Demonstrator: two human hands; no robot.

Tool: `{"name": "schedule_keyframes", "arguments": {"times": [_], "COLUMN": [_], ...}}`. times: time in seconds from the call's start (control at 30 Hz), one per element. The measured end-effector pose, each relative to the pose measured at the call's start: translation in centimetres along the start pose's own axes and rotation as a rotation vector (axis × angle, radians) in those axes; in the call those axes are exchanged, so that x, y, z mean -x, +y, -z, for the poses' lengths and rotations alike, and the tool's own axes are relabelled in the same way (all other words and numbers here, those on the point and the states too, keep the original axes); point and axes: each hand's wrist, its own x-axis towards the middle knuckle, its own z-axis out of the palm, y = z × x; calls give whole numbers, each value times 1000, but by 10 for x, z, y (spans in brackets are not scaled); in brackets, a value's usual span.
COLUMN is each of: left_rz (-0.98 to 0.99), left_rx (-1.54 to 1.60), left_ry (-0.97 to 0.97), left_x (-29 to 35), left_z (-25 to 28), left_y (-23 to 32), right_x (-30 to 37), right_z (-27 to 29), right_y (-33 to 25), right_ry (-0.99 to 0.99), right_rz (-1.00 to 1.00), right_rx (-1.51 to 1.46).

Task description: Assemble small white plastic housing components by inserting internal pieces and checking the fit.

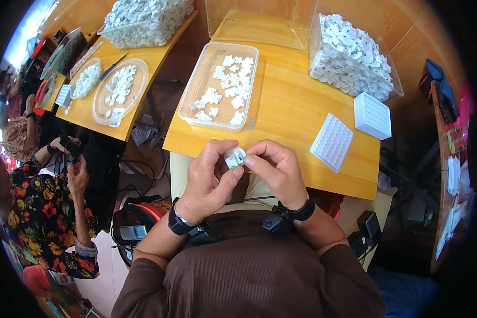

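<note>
In front of my chest, just off the table's near edge, I hold a small white plastic part (pixel 233 159) with a dark opening in it. My left hand (pixel 206 179) pinches it between thumb and fingers. My right hand (pixel 278 170) is closed against its right side, thumb and fingertips at the edge; whether a second tiny piece sits there is too small to tell. Beyond my hands, a clear plastic tub (pixel 190 94) holds several loose white plastic pieces (pixel 233 79). To the right of my hands lies a white gridded tray (pixel 332 142).
A stack of white gridded trays (pixel 372 116) stands at the table's right edge. Behind it is a clear bin heaped with white round parts (pixel 350 50). Another clear container (pixel 259 26) stands at the back. At left, a co-worker (pixel 53 212) sits by a second table (pixel 82 114).
</note>
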Motion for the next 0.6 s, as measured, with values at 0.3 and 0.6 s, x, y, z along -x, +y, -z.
{"name": "schedule_keyframes", "arguments": {"times": [0.3,0.6], "left_rz": [113,142], "left_rx": [271,326], "left_ry": [44,48], "left_x": [6,6], "left_z": [0,-2], "left_y": [-13,-11], "right_x": [-3,-4], "right_z": [4,5], "right_y": [3,3], "right_ry": [-31,-57], "right_rz": [-84,-73], "right_rx": [-178,-181]}}
